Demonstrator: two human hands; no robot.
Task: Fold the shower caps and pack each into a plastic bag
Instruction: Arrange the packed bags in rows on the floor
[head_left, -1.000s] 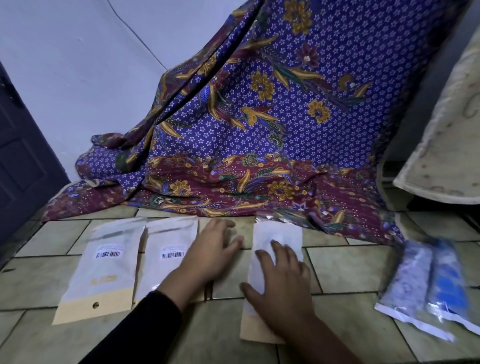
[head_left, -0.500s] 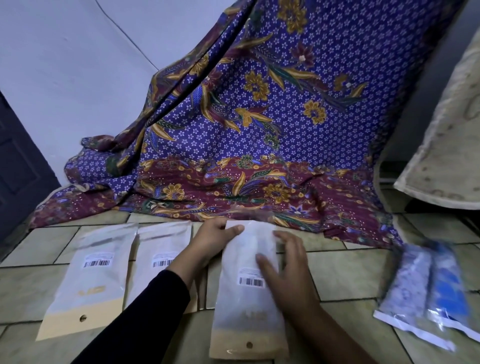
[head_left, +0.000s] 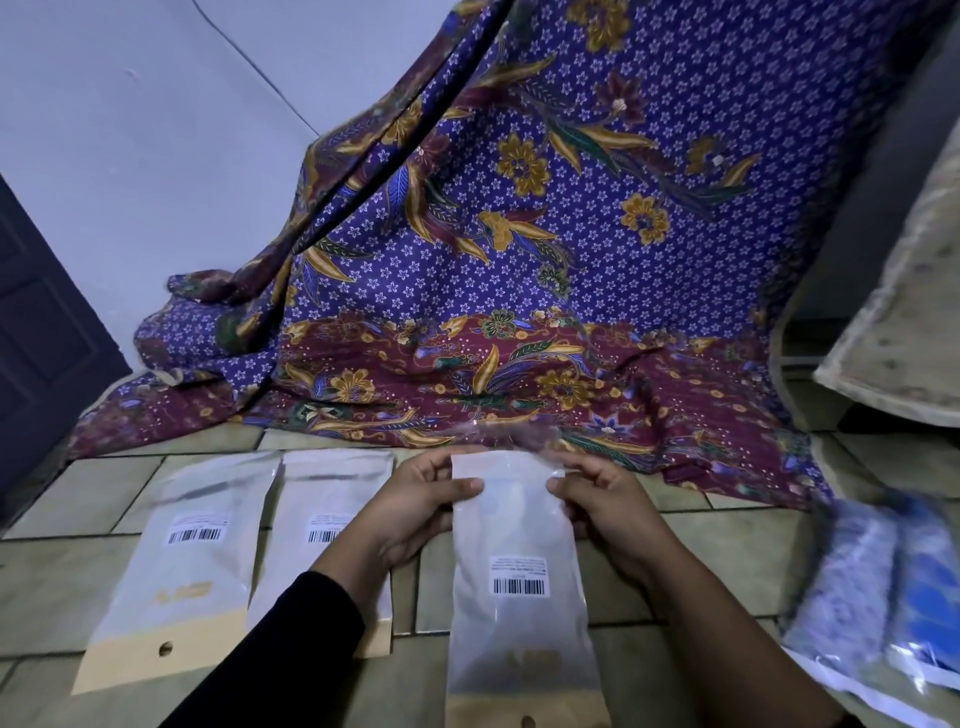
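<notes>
I hold a frosted plastic bag (head_left: 519, 618) with a barcode label and a tan header strip, raised above the tiled floor in front of me. My left hand (head_left: 415, 504) pinches its top left edge and my right hand (head_left: 608, 509) pinches its top right edge, where a clear flap sticks up. Two more bags of the same kind lie flat on the floor to the left: one plastic bag (head_left: 182, 571) at far left and a second plastic bag (head_left: 317, 525) partly under my left arm. Two packed shower caps (head_left: 878, 587), pale lilac and blue, lie at the right.
A purple and maroon batik cloth (head_left: 519, 286) hangs down the wall and spreads onto the floor behind the bags. A dark door (head_left: 36, 332) stands at the left. A pale mattress edge (head_left: 893, 312) leans at the right. The floor is beige tile (head_left: 727, 561).
The bag that lay flat under my right hand has been lifted and turned, barcode side toward me. Both hands moved up to its top edge and now pinch it.
</notes>
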